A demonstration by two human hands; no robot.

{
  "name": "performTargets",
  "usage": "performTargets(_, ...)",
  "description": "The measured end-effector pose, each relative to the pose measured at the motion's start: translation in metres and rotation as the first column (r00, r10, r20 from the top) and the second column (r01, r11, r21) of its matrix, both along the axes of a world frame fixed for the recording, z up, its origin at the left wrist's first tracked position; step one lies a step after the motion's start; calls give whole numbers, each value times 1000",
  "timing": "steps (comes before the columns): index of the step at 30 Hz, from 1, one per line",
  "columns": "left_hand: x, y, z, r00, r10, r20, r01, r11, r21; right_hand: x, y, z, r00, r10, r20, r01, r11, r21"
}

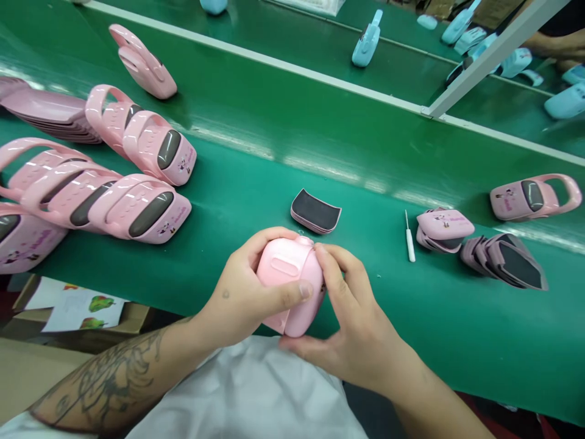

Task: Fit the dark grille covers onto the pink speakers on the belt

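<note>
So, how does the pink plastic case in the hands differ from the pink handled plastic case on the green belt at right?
The pink plastic case sits between the left hand and right hand; the handled pink case lies on the green belt. It shows a dark oval panel and a printed cartoon; the held case shows a plain oblong recess and no handle. Both are glossy pink plastic.

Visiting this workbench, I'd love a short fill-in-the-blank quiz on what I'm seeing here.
The left hand and right hand both grip a ____ plastic casing.
The tattoo is on the ____ forearm.
A white-handled tool lies to the ____ of the black-faced panel on the green belt.

Missing words: pink; left; right.
</note>
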State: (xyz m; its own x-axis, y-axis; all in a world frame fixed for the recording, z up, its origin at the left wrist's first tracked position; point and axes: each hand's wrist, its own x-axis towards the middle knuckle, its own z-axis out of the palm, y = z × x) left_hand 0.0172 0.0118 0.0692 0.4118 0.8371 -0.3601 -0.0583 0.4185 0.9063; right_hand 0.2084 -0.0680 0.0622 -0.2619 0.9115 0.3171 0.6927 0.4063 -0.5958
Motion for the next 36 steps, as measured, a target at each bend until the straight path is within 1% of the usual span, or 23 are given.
performTargets(4,-4,-3,2,999,-26,-37,29,995,100,-3,-1,0,1000,21,8,-21,999,47)
performTargets(7,-6,-5,0,998,-62,-16,64,983,173,-4,-1,0,1000,26,17,-27,997,76)
performTargets(11,-8,-6,-4,995,-97,12,92,967,237,-4,-1,0,998,33,55,-38,995,93)
performTargets(19,-7,-5,-3,996,-75,-49,87,944,319,-3,0,-1,995,43,87,-55,989,134)
performTargets(26,-7,-7,0,994,-41,-101,75,925,372,-3,-1,3,994,49,102,-60,992,114)
performTargets(29,-7,-9,-2,993,-19,-117,62,923,379,-1,-2,4,992,60,108,-69,995,79)
performTargets(31,-7,-10,-4,993,-14,-116,55,932,358,0,-1,4,994,65,84,-69,997,43)
performTargets(34,-7,-9,-6,998,-32,-55,45,962,269,1,0,0,996,75,51,-76,997,27)
performTargets(36,-6,-8,-5,999,-46,0,45,977,208,1,1,-3,993,89,76,-94,993,68)
